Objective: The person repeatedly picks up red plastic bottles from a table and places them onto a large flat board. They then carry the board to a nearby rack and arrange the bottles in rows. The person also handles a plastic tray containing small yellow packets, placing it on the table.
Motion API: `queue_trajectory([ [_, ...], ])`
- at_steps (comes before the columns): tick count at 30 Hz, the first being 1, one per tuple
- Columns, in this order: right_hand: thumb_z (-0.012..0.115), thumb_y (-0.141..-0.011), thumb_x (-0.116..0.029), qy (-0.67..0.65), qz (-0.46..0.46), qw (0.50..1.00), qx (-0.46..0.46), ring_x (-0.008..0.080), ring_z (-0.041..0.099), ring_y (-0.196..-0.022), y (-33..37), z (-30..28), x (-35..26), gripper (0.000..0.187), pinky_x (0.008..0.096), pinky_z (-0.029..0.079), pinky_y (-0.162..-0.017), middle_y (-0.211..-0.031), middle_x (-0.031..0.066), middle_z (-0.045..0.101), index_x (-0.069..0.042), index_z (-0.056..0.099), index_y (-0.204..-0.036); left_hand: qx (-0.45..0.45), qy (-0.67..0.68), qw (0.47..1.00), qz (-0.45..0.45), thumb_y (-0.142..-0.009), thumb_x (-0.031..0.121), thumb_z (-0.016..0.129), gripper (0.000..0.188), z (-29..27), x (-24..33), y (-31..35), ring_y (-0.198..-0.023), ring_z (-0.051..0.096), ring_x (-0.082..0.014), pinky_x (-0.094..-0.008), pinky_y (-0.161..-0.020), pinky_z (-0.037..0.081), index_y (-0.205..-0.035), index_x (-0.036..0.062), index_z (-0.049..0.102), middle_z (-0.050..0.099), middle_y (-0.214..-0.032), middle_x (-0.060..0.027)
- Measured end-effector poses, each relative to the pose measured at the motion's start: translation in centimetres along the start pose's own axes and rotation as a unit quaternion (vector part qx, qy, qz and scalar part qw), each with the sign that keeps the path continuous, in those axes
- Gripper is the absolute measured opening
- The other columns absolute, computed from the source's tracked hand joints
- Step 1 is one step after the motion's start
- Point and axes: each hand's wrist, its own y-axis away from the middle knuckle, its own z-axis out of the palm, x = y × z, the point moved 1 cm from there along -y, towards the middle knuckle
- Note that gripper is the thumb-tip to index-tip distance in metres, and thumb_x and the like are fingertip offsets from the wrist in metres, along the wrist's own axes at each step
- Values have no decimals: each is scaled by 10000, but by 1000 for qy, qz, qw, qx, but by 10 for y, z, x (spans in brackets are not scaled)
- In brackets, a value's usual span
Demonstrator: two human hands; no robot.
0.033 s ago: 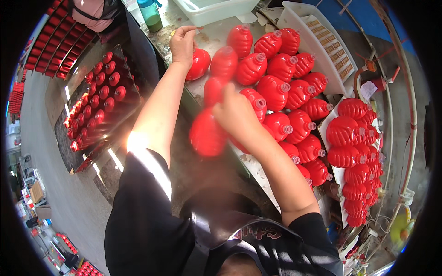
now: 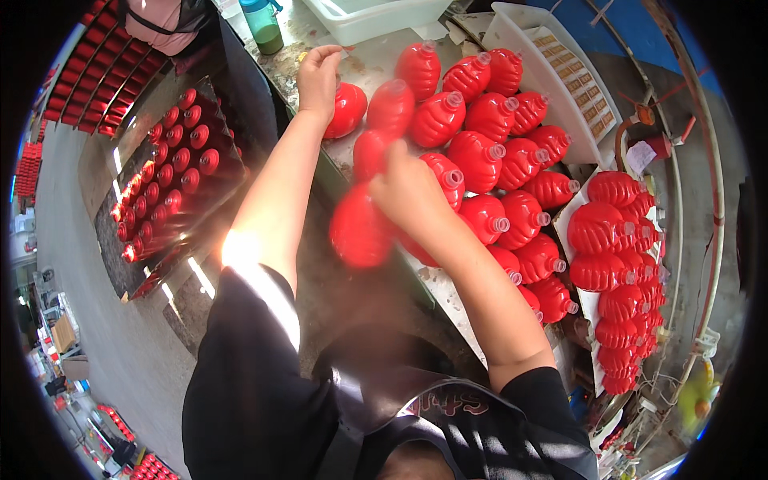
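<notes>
Step, I judge, is handling: left hand (image 2: 318, 84) curled by red bottle (image 2: 348, 112) on bench (image 2: 372, 60), right hand (image 2: 406, 188) half-curled by blurred bottle (image 2: 357, 232), holds I cannot tell; next move calls for sure grip

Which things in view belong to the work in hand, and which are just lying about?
Seemingly part of the work:
- left hand, next to a round red bottle
- right hand, by a blurred red bottle; grip unclear
- clustered red bottles on the table

Apparently just lying about:
- blue-topped drink bottle
- white tub
- pink bag
</notes>
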Motion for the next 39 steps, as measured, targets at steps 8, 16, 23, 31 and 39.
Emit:
queue_trajectory([
  [8,620,-884,-139,-77,47,996,-15,479,631,-1008,33,-6,-4,412,500,517,-834,-1037,313,648,49,519,-1237,24,-91,993,-65,-1069,363,435,439,-65,2,156,-1309,452,-250,-365,-1126,333,-1323,42,594,480,-1370,-129],
  [16,729,-829,-127,-77,104,989,66,327,576,-756,79,-39,19,248,419,478,-707,-826,172,566,16,527,-838,-185,4,947,-261,-985,579,523,863,-37,7,305,-1503,165,-342,-473,-1205,192,-1600,109,142,123,-1637,-193],
  [23,719,-803,-109,-74,76,992,62,397,596,-831,83,-34,21,220,446,490,-735,-898,197,579,10,541,-856,-183,-249,937,-163,-607,426,918,1157,3,42,301,-1338,485,-351,-445,-1076,420,-1500,43,290,473,-1440,-211],
  [31,708,-800,-121,-84,53,994,54,401,619,-918,87,-22,36,229,464,508,-790,-972,209,608,-23,628,-990,-183,-232,930,-217,-734,469,839,1058,7,47,297,-1343,489,-384,-446,-1068,431,-1518,53,262,472,-1454,-244],
  [39,750,-826,-57,-173,86,972,136,58,514,-619,158,-55,27,168,218,407,-548,-790,35,636,15,688,-964,-62,-193,960,-194,-849,331,728,882,34,15,329,-1299,510,-434,-465,-1063,423,-1501,-29,255,457,-1445,-289],
])
